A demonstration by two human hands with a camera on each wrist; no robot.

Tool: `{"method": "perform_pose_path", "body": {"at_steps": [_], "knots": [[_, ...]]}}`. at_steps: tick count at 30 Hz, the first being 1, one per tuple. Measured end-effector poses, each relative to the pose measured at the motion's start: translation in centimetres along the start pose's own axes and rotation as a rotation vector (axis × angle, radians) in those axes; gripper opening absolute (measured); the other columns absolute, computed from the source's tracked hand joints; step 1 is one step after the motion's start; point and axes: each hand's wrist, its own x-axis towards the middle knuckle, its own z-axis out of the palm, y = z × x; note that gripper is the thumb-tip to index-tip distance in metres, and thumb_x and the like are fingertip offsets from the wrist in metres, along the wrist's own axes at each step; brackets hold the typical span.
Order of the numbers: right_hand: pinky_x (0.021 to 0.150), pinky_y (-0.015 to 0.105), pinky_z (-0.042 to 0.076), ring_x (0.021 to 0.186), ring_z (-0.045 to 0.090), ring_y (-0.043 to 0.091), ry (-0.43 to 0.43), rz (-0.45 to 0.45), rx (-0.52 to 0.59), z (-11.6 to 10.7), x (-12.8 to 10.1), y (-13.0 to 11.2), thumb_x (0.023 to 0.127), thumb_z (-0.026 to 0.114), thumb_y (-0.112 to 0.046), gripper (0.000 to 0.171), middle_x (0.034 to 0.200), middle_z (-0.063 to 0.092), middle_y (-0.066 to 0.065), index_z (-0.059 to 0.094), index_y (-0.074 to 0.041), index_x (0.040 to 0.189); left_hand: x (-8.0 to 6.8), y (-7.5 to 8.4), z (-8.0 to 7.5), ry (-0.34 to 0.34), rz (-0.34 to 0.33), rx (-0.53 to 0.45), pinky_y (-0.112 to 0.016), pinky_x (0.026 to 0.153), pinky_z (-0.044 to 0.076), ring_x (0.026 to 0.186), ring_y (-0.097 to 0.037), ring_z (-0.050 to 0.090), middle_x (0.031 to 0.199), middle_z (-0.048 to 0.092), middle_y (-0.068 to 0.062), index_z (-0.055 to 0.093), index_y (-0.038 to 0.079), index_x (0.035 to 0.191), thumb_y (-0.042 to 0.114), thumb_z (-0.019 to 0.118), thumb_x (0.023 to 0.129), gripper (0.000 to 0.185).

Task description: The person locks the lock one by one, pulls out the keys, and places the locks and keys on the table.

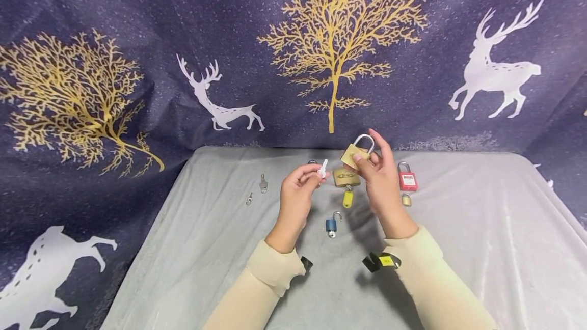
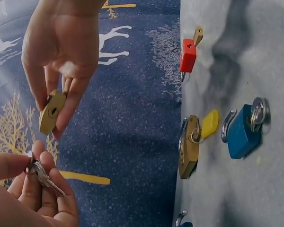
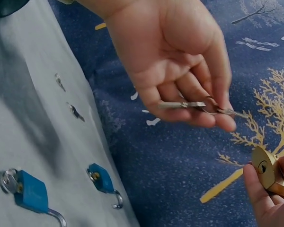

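Note:
My left hand pinches a small ring of silver keys between thumb and fingers. In the left wrist view some keys hang over the fingers. Facing it, my right hand grips a brass padlock above the table, its shackle pointing up. The padlock's keyhole shows in the left wrist view on the brass body, turned toward the keys. Keys and padlock are apart. Below the hands lies a larger brass padlock with a yellow tag on a ring.
Nearer me lies a blue padlock, shackle swung out. A second blue padlock is mostly hidden in the head view. A red padlock and small brass padlock lie right; two keys lie left. Behind hangs a patterned cloth.

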Motion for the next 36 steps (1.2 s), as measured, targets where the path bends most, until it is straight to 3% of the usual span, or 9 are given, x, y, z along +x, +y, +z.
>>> {"method": "perform_pose_path", "body": {"at_steps": [6,12,21,28,32,35,36], "knots": [[0.090,0.038,0.060,0.104,0.068,0.011,-0.015,-0.015,-0.023,-0.6,0.1,-0.6,0.097,0.055,0.009,0.067,0.114,0.066,0.001,0.035,-0.018,0.155,0.7,0.3,-1.0,0.044,-0.044,-0.041,-0.020,0.073,0.055,0.079,-0.008,0.070,0.100,0.077,-0.018,0.064,-0.011,0.111,0.000,0.065,0.093,0.021],[0.088,0.032,0.060,0.102,0.070,0.009,0.010,-0.026,-0.058,-1.6,0.2,-0.9,0.097,0.053,0.011,0.066,0.114,0.065,0.002,0.035,-0.016,0.155,1.8,0.8,-3.0,0.111,-0.001,-0.029,-0.019,0.066,0.052,0.073,-0.008,0.067,0.087,0.071,-0.004,0.065,-0.013,0.110,-0.001,0.068,0.091,0.022],[0.082,0.025,0.061,0.094,0.071,0.006,0.036,-0.021,-0.147,-3.9,0.5,-1.4,0.097,0.054,0.010,0.065,0.112,0.064,0.001,0.036,-0.014,0.155,3.6,1.3,-7.9,0.201,0.016,0.033,-0.021,0.064,0.051,0.072,-0.009,0.066,0.078,0.067,0.005,0.068,-0.005,0.105,0.000,0.068,0.092,0.014],[0.080,0.027,0.061,0.093,0.072,0.008,0.025,-0.050,-0.123,-5.8,0.6,-1.7,0.095,0.055,0.012,0.066,0.111,0.066,0.003,0.038,-0.013,0.154,4.7,1.1,-11.4,0.246,-0.015,0.092,-0.016,0.066,0.053,0.073,-0.008,0.067,0.077,0.066,0.007,0.066,-0.011,0.109,-0.003,0.065,0.092,0.019],[0.055,0.012,0.052,0.083,0.075,0.007,0.029,-0.014,-0.162,-6.8,0.3,-2.0,0.096,0.057,0.009,0.067,0.105,0.071,-0.005,0.036,-0.016,0.155,5.0,0.5,-13.5,0.254,-0.038,0.167,-0.019,0.068,0.054,0.074,-0.009,0.067,0.076,0.064,0.008,0.066,-0.012,0.110,-0.002,0.064,0.092,0.020],[0.042,0.014,0.038,0.074,0.075,0.007,0.032,0.020,-0.195,-7.4,0.2,-2.1,0.097,0.057,0.006,0.068,0.101,0.073,-0.010,0.035,-0.019,0.156,5.1,0.1,-15.0,0.269,-0.069,0.227,-0.022,0.071,0.055,0.077,-0.013,0.068,0.075,0.063,0.009,0.068,-0.009,0.110,0.000,0.065,0.092,0.020],[0.043,0.015,0.041,0.074,0.075,0.007,0.031,0.027,-0.195,-7.6,0.2,-2.1,0.097,0.057,0.006,0.068,0.101,0.073,-0.010,0.035,-0.020,0.156,5.0,0.0,-15.5,0.274,-0.081,0.248,-0.023,0.071,0.055,0.078,-0.014,0.068,0.075,0.063,0.009,0.068,-0.009,0.110,0.000,0.065,0.093,0.020]]}}
